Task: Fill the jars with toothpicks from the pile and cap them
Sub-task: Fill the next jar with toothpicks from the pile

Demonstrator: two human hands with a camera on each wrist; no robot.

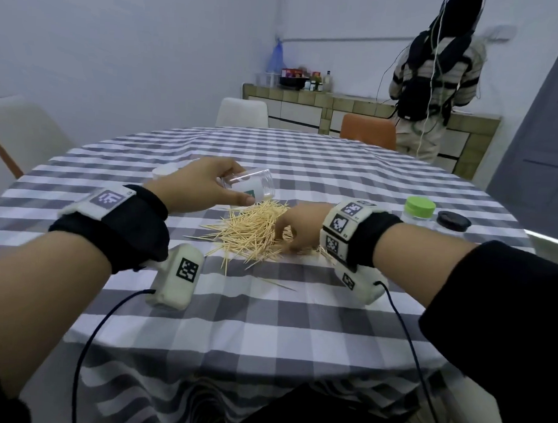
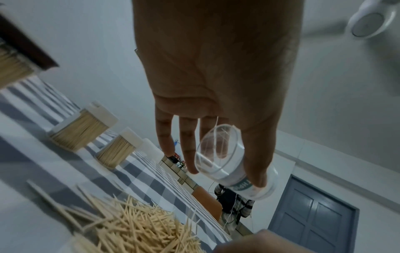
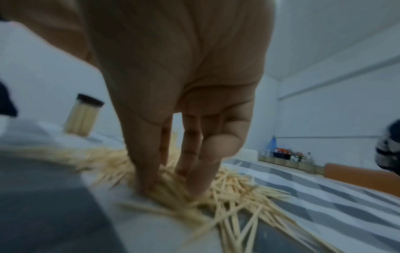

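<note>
- left hand [image 1: 198, 184] has its grip wrapped round a clear plastic jar [image 1: 251, 187], tipped on its side above the far edge of the pile [image 1: 253, 231], mouth aimed toward the right hand. basically empty, maybe a stick or two inside.
- right hand [image 1: 297, 228] is fingers-down in the toothpicks, grip closing on a bunch [image 3: 171, 184]; can't tell how many it's actually got.
- the sticks look light, stiff and slidey, so i'd pinch a bundle mid-length and keep them parallel or they'll fan out.
- jar looks light and slick, hold round the body.
- filled capped jars [image 2: 81, 131] sit off to the left grip's side on the table [image 1: 266, 322]; a green lid [image 1: 420, 207] and black lid [image 1: 453, 220] past the right wrist.
</note>
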